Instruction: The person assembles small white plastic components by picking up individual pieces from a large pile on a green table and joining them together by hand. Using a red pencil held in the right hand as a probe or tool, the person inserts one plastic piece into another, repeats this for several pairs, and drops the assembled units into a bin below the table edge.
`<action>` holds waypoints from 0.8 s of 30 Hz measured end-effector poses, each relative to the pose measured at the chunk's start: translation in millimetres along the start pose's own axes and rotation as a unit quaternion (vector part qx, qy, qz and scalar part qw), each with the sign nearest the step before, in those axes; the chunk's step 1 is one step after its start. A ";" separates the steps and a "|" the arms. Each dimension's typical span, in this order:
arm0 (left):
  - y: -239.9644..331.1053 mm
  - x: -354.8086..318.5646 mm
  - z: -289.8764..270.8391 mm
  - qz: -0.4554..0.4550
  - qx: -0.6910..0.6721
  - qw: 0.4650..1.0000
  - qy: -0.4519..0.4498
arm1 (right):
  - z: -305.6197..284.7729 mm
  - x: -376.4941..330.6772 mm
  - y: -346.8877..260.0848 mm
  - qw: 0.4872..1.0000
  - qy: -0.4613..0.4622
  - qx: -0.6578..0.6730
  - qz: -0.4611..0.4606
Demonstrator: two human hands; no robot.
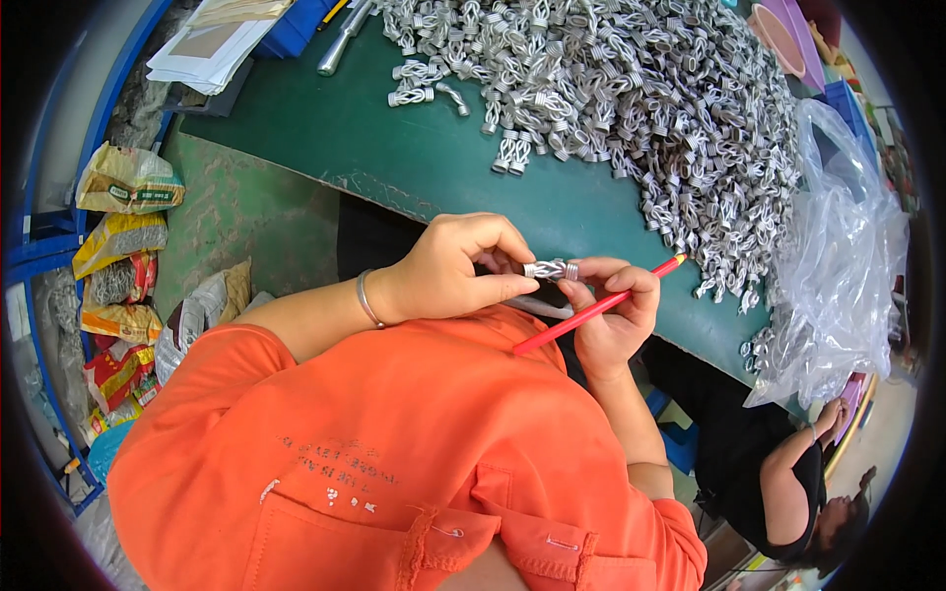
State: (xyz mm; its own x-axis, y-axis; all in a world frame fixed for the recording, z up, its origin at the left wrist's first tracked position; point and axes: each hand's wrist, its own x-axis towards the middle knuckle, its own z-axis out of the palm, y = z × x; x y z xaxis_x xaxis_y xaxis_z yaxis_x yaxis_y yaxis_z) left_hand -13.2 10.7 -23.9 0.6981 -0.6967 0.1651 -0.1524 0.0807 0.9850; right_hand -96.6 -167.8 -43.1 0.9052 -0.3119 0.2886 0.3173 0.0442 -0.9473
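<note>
Two hands meet on one small silver ribbed metal fitting, held in the air just above the near edge of the green table. I note the left hand closed around it, thumb and forefinger pinching the left end. The right hand pinches the right end with its fingertips while a red pencil lies clamped across its curled fingers, tip pointing away toward the table.

Risk, in my judgement: the right hand carries two items at once, so either the pencil or the fitting could slip and fall to the lap or floor. I cannot tell whether the fitting is one piece or two being joined; the fingers cover its middle.

Further out, a large heap of like fittings covers the table, a clear plastic bag at its right edge.
</note>
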 end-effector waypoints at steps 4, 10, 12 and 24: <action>1.9 -6.7 -1.9 -0.279 -0.201 0.939 -0.018 | 3.1 -1.4 -4.5 0.997 -0.051 -0.050 -0.032; -5.0 -10.9 -3.4 -0.214 0.148 0.962 -0.076 | -5.7 -0.4 1.6 0.982 -0.089 -0.163 -0.024; -9.8 -4.0 -5.9 -0.035 0.231 0.972 -0.008 | -5.7 1.8 1.5 0.983 -0.051 -0.173 -0.023; -20.8 24.3 -16.2 -0.072 0.096 0.979 0.165 | -1.2 17.5 3.7 0.980 -0.042 -0.190 -0.042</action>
State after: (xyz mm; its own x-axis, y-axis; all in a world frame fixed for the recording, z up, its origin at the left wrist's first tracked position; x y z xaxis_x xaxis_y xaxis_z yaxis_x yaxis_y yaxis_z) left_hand 18.3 3.7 -39.5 0.9055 -0.4194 0.0644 -0.1428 -0.1584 0.9770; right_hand -79.9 -174.2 -41.7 0.9051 -0.2198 0.3639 0.2786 -0.3399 -0.8983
